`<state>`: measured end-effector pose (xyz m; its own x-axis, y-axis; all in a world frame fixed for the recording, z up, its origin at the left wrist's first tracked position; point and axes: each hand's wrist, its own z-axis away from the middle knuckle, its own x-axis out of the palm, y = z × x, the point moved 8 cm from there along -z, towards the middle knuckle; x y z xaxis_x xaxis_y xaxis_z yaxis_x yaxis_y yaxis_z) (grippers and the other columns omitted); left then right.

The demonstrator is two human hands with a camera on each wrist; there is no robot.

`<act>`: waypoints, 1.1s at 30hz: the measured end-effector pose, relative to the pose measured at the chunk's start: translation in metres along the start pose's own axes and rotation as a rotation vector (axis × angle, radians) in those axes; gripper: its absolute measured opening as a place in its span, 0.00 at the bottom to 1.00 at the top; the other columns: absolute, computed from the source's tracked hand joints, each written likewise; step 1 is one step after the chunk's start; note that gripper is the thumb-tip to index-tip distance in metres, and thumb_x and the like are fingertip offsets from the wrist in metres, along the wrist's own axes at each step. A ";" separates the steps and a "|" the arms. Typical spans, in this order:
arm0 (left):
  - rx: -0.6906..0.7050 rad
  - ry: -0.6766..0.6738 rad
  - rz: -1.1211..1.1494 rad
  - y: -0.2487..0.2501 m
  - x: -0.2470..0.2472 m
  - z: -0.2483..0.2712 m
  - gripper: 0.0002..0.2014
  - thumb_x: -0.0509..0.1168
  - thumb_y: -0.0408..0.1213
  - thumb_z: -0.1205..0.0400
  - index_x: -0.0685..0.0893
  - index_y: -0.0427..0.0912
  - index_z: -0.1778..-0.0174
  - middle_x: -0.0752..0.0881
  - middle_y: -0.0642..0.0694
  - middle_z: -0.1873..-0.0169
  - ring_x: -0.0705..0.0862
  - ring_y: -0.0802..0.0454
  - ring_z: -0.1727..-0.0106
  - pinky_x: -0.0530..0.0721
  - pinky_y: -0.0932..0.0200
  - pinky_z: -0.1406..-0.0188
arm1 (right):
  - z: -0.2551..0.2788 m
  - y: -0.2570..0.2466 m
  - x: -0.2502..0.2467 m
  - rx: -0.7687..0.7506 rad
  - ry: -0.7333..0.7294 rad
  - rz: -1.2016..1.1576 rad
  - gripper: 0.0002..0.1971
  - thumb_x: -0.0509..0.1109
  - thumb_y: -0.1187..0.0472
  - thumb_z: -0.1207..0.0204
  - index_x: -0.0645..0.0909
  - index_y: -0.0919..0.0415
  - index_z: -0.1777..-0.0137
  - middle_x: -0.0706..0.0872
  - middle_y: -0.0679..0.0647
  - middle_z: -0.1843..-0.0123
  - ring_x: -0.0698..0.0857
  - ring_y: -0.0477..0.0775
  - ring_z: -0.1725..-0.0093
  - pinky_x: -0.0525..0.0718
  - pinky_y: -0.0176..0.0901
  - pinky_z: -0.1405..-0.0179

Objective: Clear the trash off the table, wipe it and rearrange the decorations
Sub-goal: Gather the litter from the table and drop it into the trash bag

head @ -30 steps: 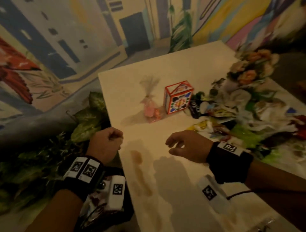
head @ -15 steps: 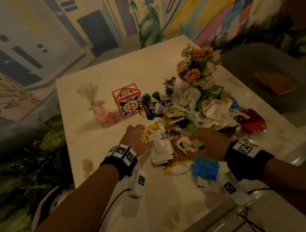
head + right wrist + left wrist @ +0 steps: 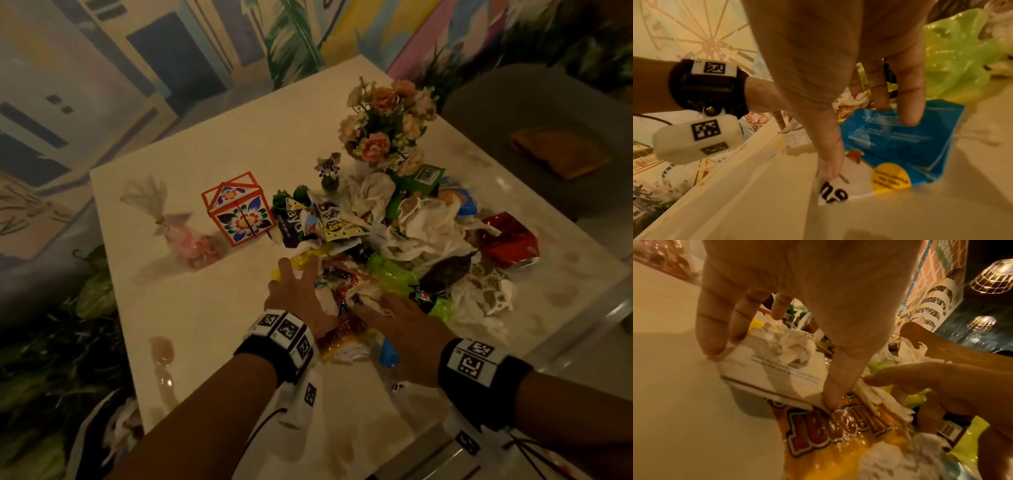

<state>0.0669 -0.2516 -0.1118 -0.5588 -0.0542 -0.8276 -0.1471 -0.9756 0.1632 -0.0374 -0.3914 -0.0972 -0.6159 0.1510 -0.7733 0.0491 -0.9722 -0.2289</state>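
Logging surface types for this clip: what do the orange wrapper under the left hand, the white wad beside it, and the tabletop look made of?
Orange wrapper: glossy plastic film, judging by bright glints and soft creases. White wad: matte tissue or paper napkin, crumpled into fuzzy folds. Table: smooth pale top with a slight sheen; stone or laminate, cannot tell which.

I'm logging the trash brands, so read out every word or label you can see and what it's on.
"ng", upside down: white wrapper.
Red letters, orange crinkly wrapper: upside down, unreadable.
Small print, white card: blurred.
Print, blue packet: blurred.
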 end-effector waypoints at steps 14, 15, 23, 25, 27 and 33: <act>0.097 0.033 0.039 -0.003 -0.002 -0.007 0.38 0.78 0.58 0.41 0.67 0.55 0.40 0.61 0.47 0.45 0.76 0.40 0.49 0.83 0.44 0.50 | -0.009 -0.004 0.004 -0.065 -0.028 0.023 0.23 0.69 0.63 0.27 0.70 0.50 0.33 0.65 0.56 0.35 0.67 0.61 0.36 0.79 0.53 0.49; 0.098 0.038 0.051 -0.005 -0.003 -0.007 0.37 0.78 0.57 0.42 0.68 0.55 0.41 0.61 0.48 0.47 0.76 0.40 0.50 0.83 0.45 0.51 | -0.011 -0.003 0.004 -0.055 -0.027 0.002 0.24 0.70 0.64 0.29 0.70 0.50 0.34 0.66 0.56 0.36 0.67 0.61 0.37 0.78 0.53 0.49; 0.096 0.011 0.184 -0.017 0.004 -0.014 0.37 0.77 0.47 0.31 0.71 0.49 0.26 0.75 0.45 0.30 0.75 0.42 0.30 0.74 0.56 0.36 | -0.014 0.004 0.006 -0.024 -0.038 -0.045 0.17 0.75 0.60 0.32 0.67 0.51 0.55 0.68 0.54 0.48 0.68 0.55 0.45 0.66 0.44 0.55; 0.071 0.029 0.234 -0.023 0.004 -0.014 0.35 0.77 0.46 0.31 0.73 0.50 0.27 0.79 0.45 0.32 0.78 0.44 0.33 0.74 0.61 0.42 | -0.013 0.005 0.006 -0.016 -0.056 -0.027 0.16 0.76 0.57 0.32 0.67 0.52 0.61 0.66 0.52 0.51 0.68 0.54 0.49 0.67 0.42 0.56; 0.057 0.045 0.252 -0.026 0.003 -0.013 0.34 0.77 0.47 0.31 0.75 0.51 0.29 0.82 0.44 0.35 0.81 0.44 0.37 0.75 0.62 0.45 | -0.012 0.004 0.005 -0.023 -0.078 -0.016 0.16 0.78 0.53 0.33 0.72 0.54 0.58 0.65 0.52 0.51 0.68 0.53 0.50 0.68 0.42 0.56; 0.034 0.071 0.283 -0.034 0.001 -0.005 0.34 0.76 0.48 0.31 0.74 0.49 0.28 0.80 0.45 0.33 0.80 0.43 0.35 0.77 0.58 0.41 | -0.011 0.002 0.003 -0.075 -0.116 0.018 0.16 0.75 0.49 0.30 0.71 0.54 0.56 0.67 0.51 0.50 0.67 0.50 0.51 0.73 0.45 0.53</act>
<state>0.0758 -0.2201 -0.1210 -0.5233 -0.3388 -0.7819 -0.0216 -0.9120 0.4097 -0.0303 -0.3907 -0.1063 -0.7007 0.1074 -0.7053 0.1172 -0.9578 -0.2623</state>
